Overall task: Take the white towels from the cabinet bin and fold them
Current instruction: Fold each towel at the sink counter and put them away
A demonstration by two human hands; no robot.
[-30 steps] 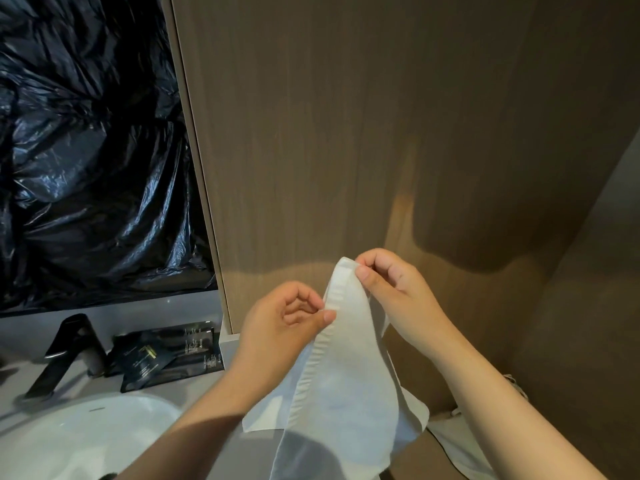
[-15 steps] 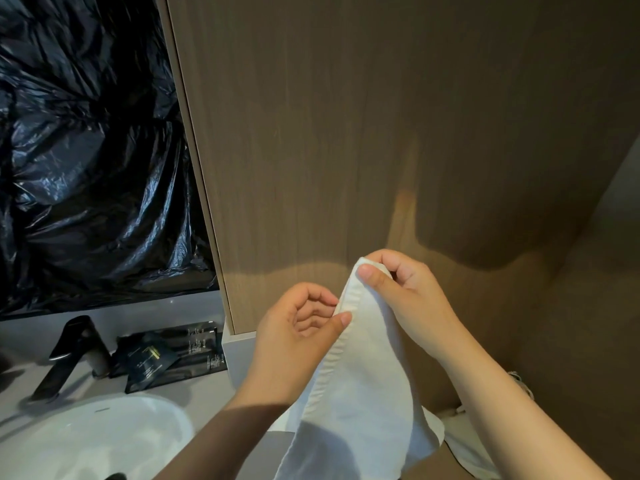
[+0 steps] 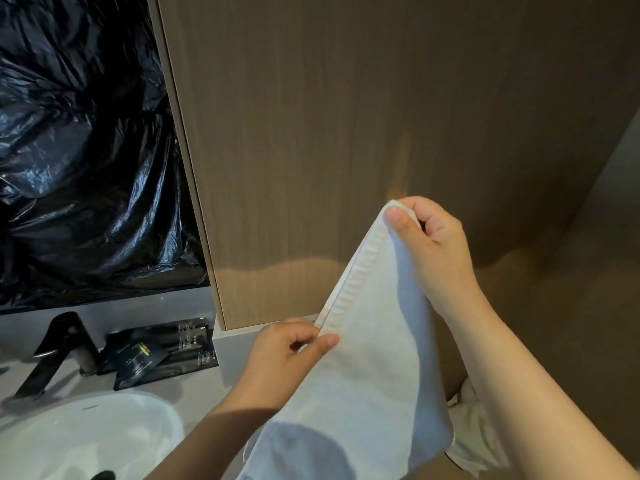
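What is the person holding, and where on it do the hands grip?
A white towel. The right hand pinches its top corner; the left hand pinches the stitched hem lower down the same edge.

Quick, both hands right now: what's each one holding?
Left hand: pinches the hem of the white towel, lower down.
Right hand: pinches the same towel's top corner.

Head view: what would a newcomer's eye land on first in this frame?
The white towel at centre, held up in front of the wooden cabinet panel: the right hand pinches its top corner, the left hand pinches the hem lower down. Next, the crumpled black plastic filling the upper left, above a white sink at lower left.
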